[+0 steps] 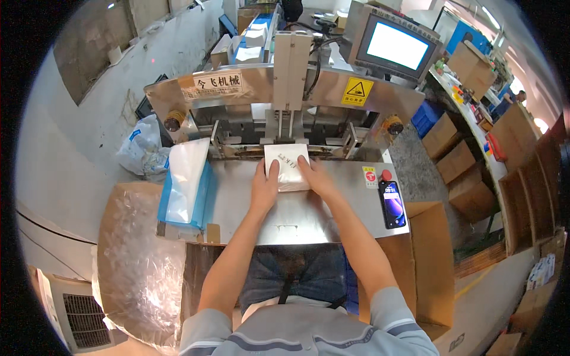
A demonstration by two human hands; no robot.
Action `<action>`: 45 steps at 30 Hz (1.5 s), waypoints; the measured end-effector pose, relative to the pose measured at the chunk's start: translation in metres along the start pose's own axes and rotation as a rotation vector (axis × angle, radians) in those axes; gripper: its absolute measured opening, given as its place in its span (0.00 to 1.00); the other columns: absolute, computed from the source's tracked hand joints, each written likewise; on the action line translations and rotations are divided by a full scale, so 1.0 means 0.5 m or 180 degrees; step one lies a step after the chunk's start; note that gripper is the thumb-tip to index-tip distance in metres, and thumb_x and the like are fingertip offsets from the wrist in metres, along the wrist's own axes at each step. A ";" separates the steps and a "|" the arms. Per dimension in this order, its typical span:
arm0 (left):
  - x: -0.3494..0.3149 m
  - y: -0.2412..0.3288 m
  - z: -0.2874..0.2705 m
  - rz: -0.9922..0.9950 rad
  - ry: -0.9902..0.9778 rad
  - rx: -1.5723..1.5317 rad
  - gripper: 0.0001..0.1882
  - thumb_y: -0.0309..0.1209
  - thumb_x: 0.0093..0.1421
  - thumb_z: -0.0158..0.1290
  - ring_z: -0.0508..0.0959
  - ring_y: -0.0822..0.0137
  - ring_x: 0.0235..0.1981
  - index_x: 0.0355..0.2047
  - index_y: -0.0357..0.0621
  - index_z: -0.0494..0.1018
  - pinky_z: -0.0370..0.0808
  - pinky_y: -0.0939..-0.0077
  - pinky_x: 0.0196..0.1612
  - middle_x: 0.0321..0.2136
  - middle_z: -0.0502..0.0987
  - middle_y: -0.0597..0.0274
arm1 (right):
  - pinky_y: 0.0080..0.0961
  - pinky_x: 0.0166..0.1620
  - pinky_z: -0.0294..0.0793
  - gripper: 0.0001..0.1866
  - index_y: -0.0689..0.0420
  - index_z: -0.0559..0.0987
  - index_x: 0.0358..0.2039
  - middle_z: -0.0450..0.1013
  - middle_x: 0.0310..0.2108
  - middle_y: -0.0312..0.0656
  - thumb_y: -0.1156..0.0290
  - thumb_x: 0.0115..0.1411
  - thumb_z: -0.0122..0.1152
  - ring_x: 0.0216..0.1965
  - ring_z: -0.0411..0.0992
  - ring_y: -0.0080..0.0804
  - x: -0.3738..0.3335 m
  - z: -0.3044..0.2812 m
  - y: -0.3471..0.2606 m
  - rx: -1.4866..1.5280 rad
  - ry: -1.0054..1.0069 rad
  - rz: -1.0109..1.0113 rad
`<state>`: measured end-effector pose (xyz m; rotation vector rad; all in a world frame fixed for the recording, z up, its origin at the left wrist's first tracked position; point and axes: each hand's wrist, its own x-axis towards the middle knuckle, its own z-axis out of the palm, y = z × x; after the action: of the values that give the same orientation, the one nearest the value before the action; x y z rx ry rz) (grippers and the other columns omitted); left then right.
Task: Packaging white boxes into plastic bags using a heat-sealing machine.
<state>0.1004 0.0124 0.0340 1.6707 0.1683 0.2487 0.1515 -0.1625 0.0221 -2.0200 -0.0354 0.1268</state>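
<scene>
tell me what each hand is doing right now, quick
Left hand: holding the left side of the white pack, thumb on top.
Right hand: holding the pack's right side, thumb on top.

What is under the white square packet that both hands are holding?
In front of the packet, the silvery metal tabletop shows; whatever lies directly beneath the packet is covered.

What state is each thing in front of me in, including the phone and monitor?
White packet, held between left hand and right hand
Phone, face up, screen lit
Monitor, on, showing mostly white
Blue bin, open, holding pale plastic
Left carton, open, holding clear plastic
Right carton, open
</scene>
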 end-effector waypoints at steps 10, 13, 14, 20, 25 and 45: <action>-0.001 -0.008 -0.069 -0.1223 -0.0201 -0.1826 0.24 0.46 0.67 0.54 0.80 0.62 0.41 0.47 0.35 0.70 0.79 0.67 0.48 0.40 0.77 0.51 | 0.30 0.56 0.70 0.50 0.71 0.56 0.68 0.72 0.55 0.56 0.63 0.53 0.74 0.53 0.72 0.37 -0.189 -0.090 -0.013 0.1517 -0.0463 0.0243; 0.092 -0.022 -0.049 -0.1293 -0.0392 -0.1745 0.24 0.44 0.66 0.56 0.80 0.60 0.43 0.50 0.35 0.68 0.79 0.67 0.49 0.42 0.76 0.49 | 0.32 0.59 0.70 0.53 0.70 0.52 0.69 0.70 0.57 0.57 0.71 0.49 0.76 0.56 0.71 0.39 -0.249 -0.126 0.024 0.1845 -0.0342 0.0070; 0.141 -0.046 -0.060 -0.1368 -0.0529 -0.1863 0.24 0.42 0.65 0.57 0.79 0.60 0.44 0.51 0.35 0.67 0.79 0.67 0.50 0.43 0.76 0.49 | 0.33 0.60 0.69 0.53 0.69 0.53 0.69 0.69 0.58 0.56 0.75 0.48 0.77 0.57 0.70 0.38 -0.275 -0.144 0.020 0.1812 -0.0318 0.0107; 0.251 -0.109 0.005 -0.0954 -0.0594 -0.1271 0.12 0.33 0.63 0.57 0.79 0.65 0.37 0.44 0.41 0.74 0.78 0.71 0.39 0.36 0.78 0.59 | 0.35 0.70 0.52 0.55 0.67 0.55 0.69 0.59 0.68 0.47 0.76 0.45 0.79 0.68 0.58 0.36 -0.512 -0.407 0.046 0.1675 0.0831 -0.0141; 0.338 -0.195 -0.181 -0.0925 -0.0243 -0.1061 0.18 0.30 0.67 0.52 0.78 0.64 0.47 0.54 0.30 0.72 0.77 0.75 0.52 0.44 0.79 0.54 | 0.32 0.61 0.67 0.50 0.66 0.62 0.65 0.70 0.58 0.54 0.67 0.43 0.79 0.58 0.71 0.41 -0.737 -0.650 0.152 -0.0794 0.2340 0.0479; -0.144 0.022 -0.055 0.0257 -0.1138 0.1381 0.17 0.35 0.68 0.55 0.80 0.67 0.40 0.52 0.35 0.74 0.78 0.74 0.42 0.43 0.81 0.57 | 0.36 0.44 0.79 0.38 0.56 0.77 0.53 0.80 0.41 0.45 0.70 0.36 0.77 0.42 0.77 0.38 -1.257 -0.502 1.063 0.0115 0.0014 0.3191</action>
<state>0.0232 0.0191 0.0430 2.1246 -0.1242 -0.0351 -0.4633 -0.6709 -0.3003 -1.8265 0.9764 0.7398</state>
